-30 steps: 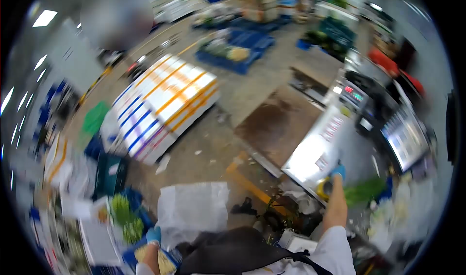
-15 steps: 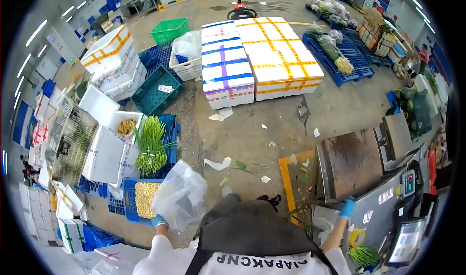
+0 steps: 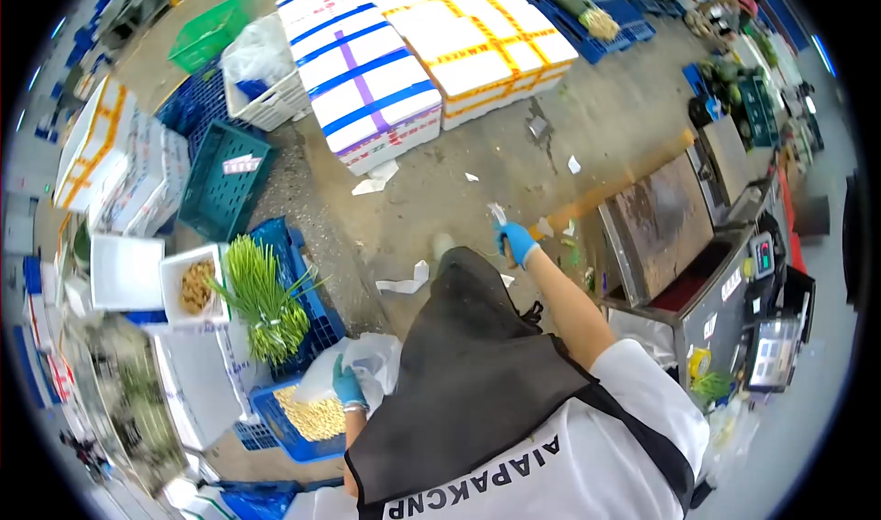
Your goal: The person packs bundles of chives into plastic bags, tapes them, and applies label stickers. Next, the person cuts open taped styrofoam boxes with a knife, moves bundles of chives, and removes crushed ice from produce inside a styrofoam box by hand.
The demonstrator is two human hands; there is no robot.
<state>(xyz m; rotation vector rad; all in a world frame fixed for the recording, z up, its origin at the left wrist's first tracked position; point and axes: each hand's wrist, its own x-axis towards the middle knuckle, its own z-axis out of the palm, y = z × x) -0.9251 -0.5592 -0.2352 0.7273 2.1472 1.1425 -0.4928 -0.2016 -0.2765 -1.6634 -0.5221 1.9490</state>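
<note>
My left hand [image 3: 348,384], in a blue glove, is at the edge of a clear plastic bag [image 3: 374,359], its fingers closed on the plastic. Just below and left of it, a blue crate [image 3: 268,402] holds pale yellow pieces [image 3: 317,419], partly covered by the bag. My right hand [image 3: 517,243], also blue-gloved, is raised over the floor in front of me with a small whitish piece [image 3: 496,212] at its fingertips. A bundle of long green stalks [image 3: 266,290] lies beyond the blue crate, beside an open white foam box [image 3: 163,286] of brownish pieces.
Large taped foam boxes [image 3: 367,70] stand on the floor ahead. A dark green crate [image 3: 220,185] and a white basket [image 3: 275,102] are at the left. On the right are a metal bench [image 3: 720,290], a brown-topped platform [image 3: 656,226] and a screen [image 3: 774,353]. Paper scraps litter the floor.
My right hand has moved from the metal bench to over the floor ahead. My left hand and the plastic bag are now over the crate's edge. The view has shifted.
</note>
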